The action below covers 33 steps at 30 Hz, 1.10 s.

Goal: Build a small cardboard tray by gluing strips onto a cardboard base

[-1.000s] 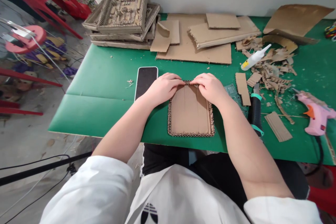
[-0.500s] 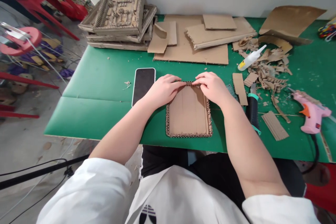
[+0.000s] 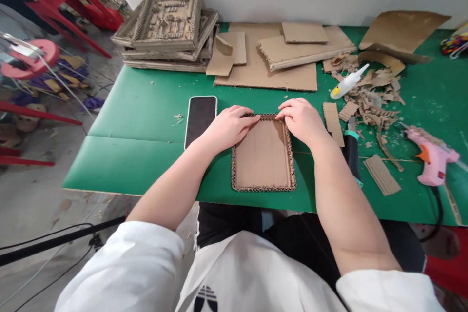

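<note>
A shallow cardboard tray (image 3: 261, 158) with a raised corrugated rim lies flat near the front edge of the green table. My left hand (image 3: 234, 126) pinches its far rim towards the left corner, thumb along the inside and fingers over the outer side. On the same rim, towards the right corner, my right hand (image 3: 300, 119) grips with its thumb and fingertips. Between the two hands a short stretch of rim shows. The outer sides of the rim under my fingers are hidden.
A phone (image 3: 200, 119) lies left of the tray. To the right are a utility knife (image 3: 353, 153), a pink glue gun (image 3: 433, 153), a glue bottle (image 3: 347, 84) and cardboard scraps (image 3: 380, 97). Stacked cardboard trays (image 3: 164, 53) and cardboard sheets (image 3: 266, 80) line the back.
My right hand has slid a little to the right along the far rim, widening the gap between my hands. My left hand and the tray have stayed almost in place.
</note>
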Tool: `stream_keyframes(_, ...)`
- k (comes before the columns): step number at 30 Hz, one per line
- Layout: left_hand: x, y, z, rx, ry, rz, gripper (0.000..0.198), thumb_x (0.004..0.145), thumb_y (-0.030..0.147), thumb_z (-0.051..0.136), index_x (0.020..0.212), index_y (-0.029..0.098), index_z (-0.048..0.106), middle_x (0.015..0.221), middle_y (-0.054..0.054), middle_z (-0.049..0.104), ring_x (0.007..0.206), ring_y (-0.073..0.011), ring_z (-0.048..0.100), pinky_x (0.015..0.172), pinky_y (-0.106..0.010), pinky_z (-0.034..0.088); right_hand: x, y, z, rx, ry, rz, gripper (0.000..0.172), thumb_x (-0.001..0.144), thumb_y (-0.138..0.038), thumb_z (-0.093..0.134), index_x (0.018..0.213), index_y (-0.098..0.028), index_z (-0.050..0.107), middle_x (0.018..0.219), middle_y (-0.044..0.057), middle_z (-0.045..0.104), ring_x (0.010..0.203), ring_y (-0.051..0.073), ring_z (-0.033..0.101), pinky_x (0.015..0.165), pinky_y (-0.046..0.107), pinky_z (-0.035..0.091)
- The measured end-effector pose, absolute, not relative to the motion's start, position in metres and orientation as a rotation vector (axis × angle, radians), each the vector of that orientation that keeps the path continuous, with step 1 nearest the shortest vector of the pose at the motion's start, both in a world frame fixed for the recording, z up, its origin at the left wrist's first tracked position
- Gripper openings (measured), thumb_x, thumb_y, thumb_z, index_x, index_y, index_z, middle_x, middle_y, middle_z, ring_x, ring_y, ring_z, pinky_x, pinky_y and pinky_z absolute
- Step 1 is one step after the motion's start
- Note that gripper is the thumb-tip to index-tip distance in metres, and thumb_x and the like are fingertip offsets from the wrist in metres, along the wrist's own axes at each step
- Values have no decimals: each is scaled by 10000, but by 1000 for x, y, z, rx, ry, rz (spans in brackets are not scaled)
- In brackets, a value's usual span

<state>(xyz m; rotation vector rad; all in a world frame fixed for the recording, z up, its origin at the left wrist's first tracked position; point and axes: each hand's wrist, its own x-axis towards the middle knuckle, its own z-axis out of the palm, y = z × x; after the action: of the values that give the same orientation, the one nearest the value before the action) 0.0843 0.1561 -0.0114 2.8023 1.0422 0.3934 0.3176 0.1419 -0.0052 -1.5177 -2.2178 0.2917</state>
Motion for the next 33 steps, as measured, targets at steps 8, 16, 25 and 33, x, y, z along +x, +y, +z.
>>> stream_keyframes(8, 84, 155, -10, 2762, 1047, 384, 385, 914, 186, 386, 1226, 205, 611, 1208, -110, 613, 1083, -224, 572, 956, -407, 469, 319, 141, 0, -1580, -2219, 245, 337, 758, -35, 441, 692, -203, 726, 926, 71, 710, 941, 248, 567, 828, 404, 470)
stream_keyframes(16, 85, 154, -7, 2700, 1064, 339, 396, 911, 176, 380, 1240, 199, 600, 1229, -115, 596, 1095, -232, 561, 964, -409, 454, 317, 141, 2, -1645, -2263, 185, 307, 736, -22, 465, 655, -193, 707, 888, 76, 715, 940, 263, 563, 779, 411, 457)
stream_keyframes(25, 83, 155, -7, 2652, 1103, 407, 382, 921, 192, 388, 1244, 191, 593, 1230, -107, 598, 1110, -222, 562, 971, -401, 457, 316, 143, -3, -1628, -2276, 160, 282, 747, -44, 486, 645, -200, 698, 842, 70, 719, 915, 255, 546, 763, 405, 425)
stream_keyframes(33, 73, 160, -2, 2586, 1263, 595, 381, 925, 193, 377, 1247, 148, 578, 1108, -115, 655, 1013, -213, 599, 895, -388, 486, 314, 141, 0, -1584, -2110, 158, 326, 738, -25, 408, 680, -200, 677, 876, 69, 712, 920, 241, 591, 805, 386, 459)
